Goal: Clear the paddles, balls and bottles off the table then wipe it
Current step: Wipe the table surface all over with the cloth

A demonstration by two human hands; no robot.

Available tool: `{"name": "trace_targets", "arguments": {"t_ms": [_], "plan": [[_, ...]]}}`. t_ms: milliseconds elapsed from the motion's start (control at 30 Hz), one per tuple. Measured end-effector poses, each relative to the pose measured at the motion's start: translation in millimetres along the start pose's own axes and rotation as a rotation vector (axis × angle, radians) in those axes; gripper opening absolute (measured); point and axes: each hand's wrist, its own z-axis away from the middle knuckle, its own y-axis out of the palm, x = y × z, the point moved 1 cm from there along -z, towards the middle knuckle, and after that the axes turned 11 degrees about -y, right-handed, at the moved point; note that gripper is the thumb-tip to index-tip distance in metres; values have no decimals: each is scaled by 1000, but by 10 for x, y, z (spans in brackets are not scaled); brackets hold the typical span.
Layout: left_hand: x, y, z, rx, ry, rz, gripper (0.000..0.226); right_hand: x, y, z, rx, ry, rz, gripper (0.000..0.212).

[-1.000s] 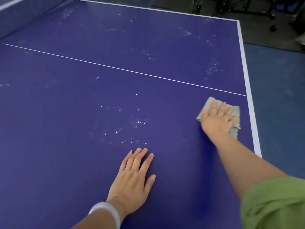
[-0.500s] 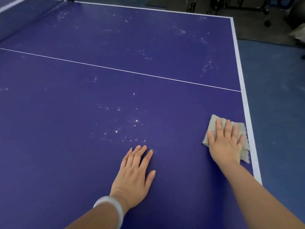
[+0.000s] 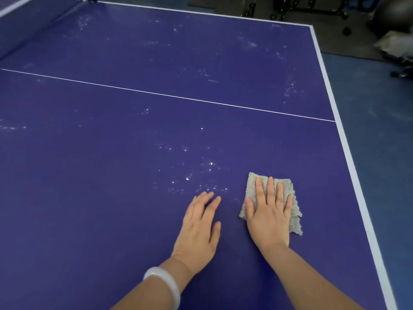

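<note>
A blue table-tennis table [image 3: 111, 175] fills the view, with a thin white centre line and white edge lines. My right hand [image 3: 269, 217] presses flat, fingers straight, on a folded grey cloth [image 3: 251, 186] that lies on the table near the front right. My left hand [image 3: 199, 231] rests flat on the bare table just left of the cloth, a pale bangle on its wrist. White specks and droplets [image 3: 196, 175] are scattered on the surface just beyond both hands. No paddles, balls or bottles show on the table.
The net [image 3: 26, 25] runs along the far left. More dusty marks [image 3: 288, 90] lie near the far right edge. The table's right edge [image 3: 348, 153] drops to a blue floor. Dark equipment on wheels [image 3: 290, 7] and a dark ball [image 3: 393, 16] stand beyond the far corner.
My right hand has slid the cloth toward me and then left, from near the right edge to beside my left hand. The left hand has stayed flat on the table.
</note>
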Motion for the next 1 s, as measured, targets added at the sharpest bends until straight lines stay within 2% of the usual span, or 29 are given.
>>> {"name": "trace_targets", "arguments": {"t_ms": [167, 267, 333, 433, 500, 533, 600, 700, 767, 800, 867, 1000], "plan": [[1065, -808, 28, -201, -179, -192, 69, 17, -6, 9, -1, 27, 24, 68], [1614, -1121, -46, -146, -336, -344, 85, 25, 3, 16, -8, 42, 29, 68], [1809, -1172, -60, -110, -355, -421, 87, 43, -22, 8, -6, 64, 30, 63], [1893, -1127, -50, -118, -336, -512, 82, 258, -65, 31, 28, 255, -25, 65], [1903, -1111, -58, -140, -336, -505, 80, 665, -51, 43, 17, 419, -53, 66], [1900, -1103, -62, -144, -332, -504, 79, 928, -36, 35, 13, 443, -56, 66], [1908, -1114, -63, -140, -330, -501, 79, 1526, 20, -17, 16, 326, -63, 64], [1901, -1121, -58, -131, -336, -513, 79, 2169, 67, -48, 18, -118, -34, 63], [1902, -1126, -54, -124, -335, -515, 77, 2140, 54, -52, 19, -356, -15, 64], [1907, -1127, -57, -123, -329, -507, 76, 1996, 48, -49, 26, -408, 3, 64], [1911, -1130, -55, -128, -315, -496, 74, 1523, 46, -75, 8, -319, 40, 63], [1911, -1128, -62, -116, -314, -507, 72, 561, -57, -439, 37, 255, -13, 68]]}}
